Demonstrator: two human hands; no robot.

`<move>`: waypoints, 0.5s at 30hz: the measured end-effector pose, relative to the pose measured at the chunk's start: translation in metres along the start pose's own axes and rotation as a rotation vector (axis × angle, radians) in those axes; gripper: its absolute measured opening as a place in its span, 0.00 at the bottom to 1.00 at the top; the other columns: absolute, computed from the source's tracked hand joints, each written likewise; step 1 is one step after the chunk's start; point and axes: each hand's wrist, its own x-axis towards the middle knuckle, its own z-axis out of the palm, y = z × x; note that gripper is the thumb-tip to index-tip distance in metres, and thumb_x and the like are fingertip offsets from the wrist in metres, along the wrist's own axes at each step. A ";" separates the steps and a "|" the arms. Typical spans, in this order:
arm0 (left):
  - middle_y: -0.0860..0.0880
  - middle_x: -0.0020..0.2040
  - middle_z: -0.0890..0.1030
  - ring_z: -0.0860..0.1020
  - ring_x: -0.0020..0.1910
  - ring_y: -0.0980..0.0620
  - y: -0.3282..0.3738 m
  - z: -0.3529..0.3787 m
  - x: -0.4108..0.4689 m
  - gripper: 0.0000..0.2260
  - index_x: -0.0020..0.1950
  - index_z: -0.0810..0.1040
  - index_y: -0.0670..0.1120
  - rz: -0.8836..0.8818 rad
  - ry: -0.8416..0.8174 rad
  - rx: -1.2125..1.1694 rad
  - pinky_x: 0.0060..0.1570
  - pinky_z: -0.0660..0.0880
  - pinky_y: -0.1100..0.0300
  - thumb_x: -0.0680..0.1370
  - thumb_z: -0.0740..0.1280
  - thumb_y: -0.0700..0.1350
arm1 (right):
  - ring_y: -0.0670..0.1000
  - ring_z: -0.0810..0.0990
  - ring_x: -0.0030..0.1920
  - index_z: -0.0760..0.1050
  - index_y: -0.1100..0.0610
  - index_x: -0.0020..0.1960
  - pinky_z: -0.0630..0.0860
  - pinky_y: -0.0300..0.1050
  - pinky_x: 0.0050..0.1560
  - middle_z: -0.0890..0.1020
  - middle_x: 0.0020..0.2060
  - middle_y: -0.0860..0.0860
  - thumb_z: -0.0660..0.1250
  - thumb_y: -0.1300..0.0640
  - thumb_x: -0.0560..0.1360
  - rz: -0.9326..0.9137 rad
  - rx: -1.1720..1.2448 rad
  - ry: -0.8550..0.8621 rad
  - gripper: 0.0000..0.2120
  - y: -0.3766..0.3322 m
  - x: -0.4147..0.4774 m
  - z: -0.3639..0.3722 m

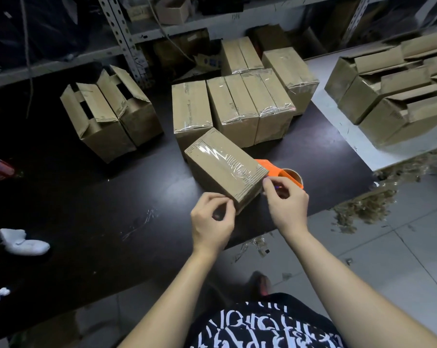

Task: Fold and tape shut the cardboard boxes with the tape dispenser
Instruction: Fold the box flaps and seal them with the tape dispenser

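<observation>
A closed cardboard box (222, 169) lies tilted on the dark mat (112, 197), with clear tape running along its top seam. My left hand (212, 222) pinches at the box's near corner. My right hand (286, 200) pinches the tape end at the box's right near edge. Just behind my right hand, an orange tape dispenser (285, 174) with its roll rests on the mat against the box.
Several taped boxes (237, 106) stand behind the near one. Two open boxes (107, 111) stand at the left, and several more open boxes (393, 86) are stacked at the right on a white sheet. Shelving runs along the back. Cardboard scraps (363, 207) litter the tiled floor.
</observation>
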 end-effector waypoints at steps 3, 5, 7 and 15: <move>0.49 0.51 0.81 0.80 0.48 0.57 -0.013 -0.013 0.033 0.05 0.53 0.86 0.43 -0.142 0.171 0.010 0.49 0.80 0.52 0.78 0.72 0.41 | 0.40 0.82 0.50 0.79 0.49 0.56 0.78 0.31 0.47 0.83 0.49 0.40 0.82 0.45 0.68 -0.010 -0.014 -0.245 0.21 -0.011 -0.009 0.000; 0.47 0.60 0.76 0.77 0.59 0.52 -0.024 -0.021 0.062 0.13 0.65 0.81 0.44 -0.277 0.202 0.057 0.64 0.73 0.57 0.81 0.70 0.45 | 0.35 0.79 0.52 0.73 0.47 0.59 0.76 0.29 0.48 0.79 0.53 0.38 0.86 0.44 0.62 0.013 -0.044 -0.339 0.32 -0.014 -0.014 0.000; 0.47 0.71 0.70 0.71 0.71 0.50 -0.032 -0.025 0.087 0.22 0.75 0.72 0.46 -0.344 0.116 0.043 0.69 0.62 0.62 0.82 0.68 0.50 | 0.33 0.78 0.52 0.71 0.48 0.61 0.75 0.28 0.47 0.78 0.54 0.38 0.87 0.45 0.60 0.020 -0.045 -0.324 0.37 -0.016 -0.017 0.003; 0.58 0.46 0.76 0.76 0.47 0.59 -0.040 -0.050 0.100 0.21 0.63 0.78 0.52 -0.462 0.077 -0.052 0.46 0.72 0.64 0.75 0.76 0.57 | 0.38 0.80 0.59 0.72 0.46 0.69 0.82 0.41 0.52 0.78 0.63 0.38 0.86 0.56 0.63 0.031 0.042 -0.380 0.39 -0.013 -0.018 0.001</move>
